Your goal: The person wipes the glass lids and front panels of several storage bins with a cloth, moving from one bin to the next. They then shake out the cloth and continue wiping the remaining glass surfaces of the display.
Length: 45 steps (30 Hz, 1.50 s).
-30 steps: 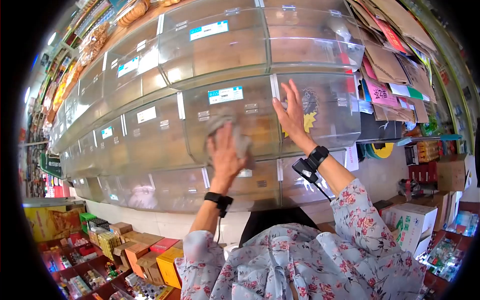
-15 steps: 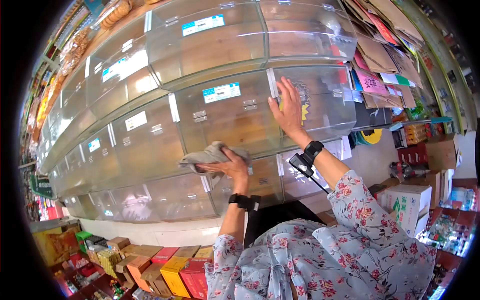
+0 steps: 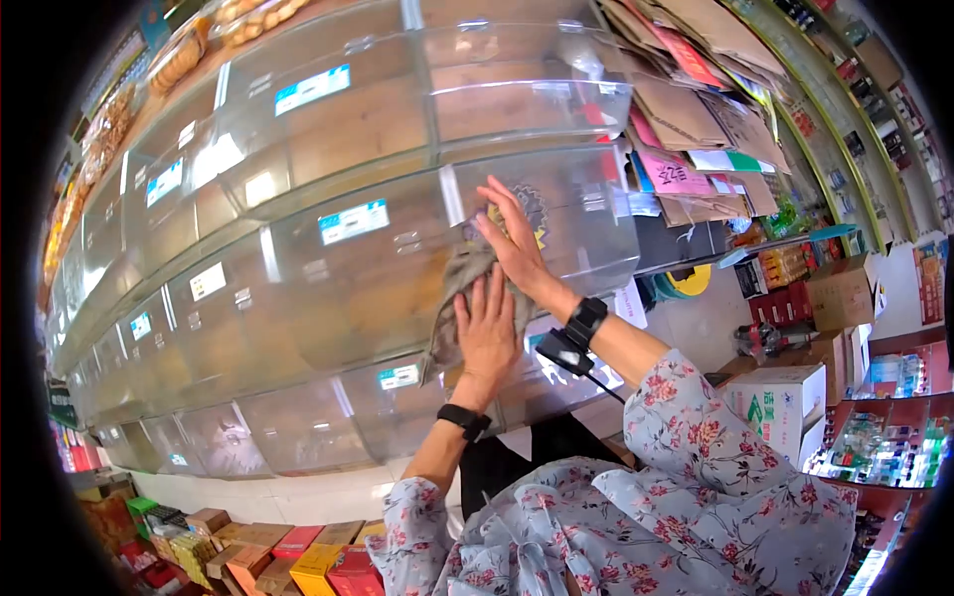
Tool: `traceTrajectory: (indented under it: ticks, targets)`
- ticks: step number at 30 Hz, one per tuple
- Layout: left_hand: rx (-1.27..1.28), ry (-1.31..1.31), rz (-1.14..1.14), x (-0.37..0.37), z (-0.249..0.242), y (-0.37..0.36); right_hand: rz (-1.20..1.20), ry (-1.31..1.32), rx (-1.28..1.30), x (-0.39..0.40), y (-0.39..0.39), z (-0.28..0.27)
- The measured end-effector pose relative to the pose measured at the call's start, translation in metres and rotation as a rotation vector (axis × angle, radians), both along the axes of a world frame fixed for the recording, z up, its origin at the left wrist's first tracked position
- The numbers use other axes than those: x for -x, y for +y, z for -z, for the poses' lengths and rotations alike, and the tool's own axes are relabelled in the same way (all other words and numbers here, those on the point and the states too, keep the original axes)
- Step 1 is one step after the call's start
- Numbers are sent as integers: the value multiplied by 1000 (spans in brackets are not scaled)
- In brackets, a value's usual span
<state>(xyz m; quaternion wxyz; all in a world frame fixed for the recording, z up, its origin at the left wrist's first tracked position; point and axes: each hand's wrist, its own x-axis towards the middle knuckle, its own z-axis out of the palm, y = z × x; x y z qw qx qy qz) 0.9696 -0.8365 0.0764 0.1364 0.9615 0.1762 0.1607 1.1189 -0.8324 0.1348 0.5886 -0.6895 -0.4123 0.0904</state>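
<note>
A grey-brown cloth (image 3: 455, 293) lies bunched against the front of a clear plastic bin (image 3: 343, 283) in the middle row. My left hand (image 3: 487, 333) holds the cloth pressed to the bin, its fingers stretched over it and pointing up. Just above and to the right is my right hand (image 3: 522, 253), open, with fingers extended over the clear front of the neighbouring bin (image 3: 591, 233). Its palm edge overlaps the cloth's upper right. Behind those fingers shows a dark jagged-edged sticker with yellow (image 3: 534, 211). A blue-and-white price label (image 3: 354, 222) is on the bin to the left.
Rows of clear bins stretch away left, with packaged biscuits (image 3: 179, 55) on top. Flattened cardboard (image 3: 681, 109) is stacked at the right, above a yellow round item (image 3: 689, 281). A white carton (image 3: 775, 407) stands right of me. Coloured boxes (image 3: 316, 568) line the lower left.
My left hand has moved the cloth right and up, close to my right hand. The view has shifted, so the bins sit further left. My right hand stays at the right-hand bin.
</note>
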Motion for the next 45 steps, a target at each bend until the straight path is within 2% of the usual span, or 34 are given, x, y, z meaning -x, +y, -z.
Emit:
traceTrajectory:
  ticks: [3,7,9,11,13,21,23,27,31,33,36,37,40,42,45]
  targets:
    - [1,-74,-166,-43,-35,21,139,-104,9,-39,-47,-5]
    - [-118,-120,-277,-108,-48,52,450,-295,105,-111,-120,14]
    - [-93,-108,-234,-131,-52,53,586,-359,173,-137,-143,31]
    - [-55,-142,-169,-151,-58,43,571,-252,168,-145,-152,53]
    - [-30,-118,-8,-175,-64,31,517,-90,182,-143,-154,49]
    - [-81,-43,396,-272,-70,-16,534,18,133,-149,-153,56]
    - [-109,-25,460,-273,-73,-14,583,119,138,-146,-153,52]
    - [-134,-87,459,-247,-78,3,571,-26,230,-145,-155,48]
    - [-102,-82,72,-180,-81,50,574,5,216,-142,-155,43]
    - [-203,-84,-114,-147,-64,72,596,9,178,-142,-155,43]
    - [-185,-108,-311,-127,-49,66,577,84,184,-141,-158,34]
    - [-162,-44,-381,-125,-43,55,586,78,163,-143,-157,39]
    - [-123,-56,-234,-136,-44,6,547,185,132,-145,-159,39]
    - [-148,24,-45,-154,-42,-25,542,252,112,-149,-157,40]
    - [-194,8,186,-186,-46,-60,452,389,31,-156,-157,53]
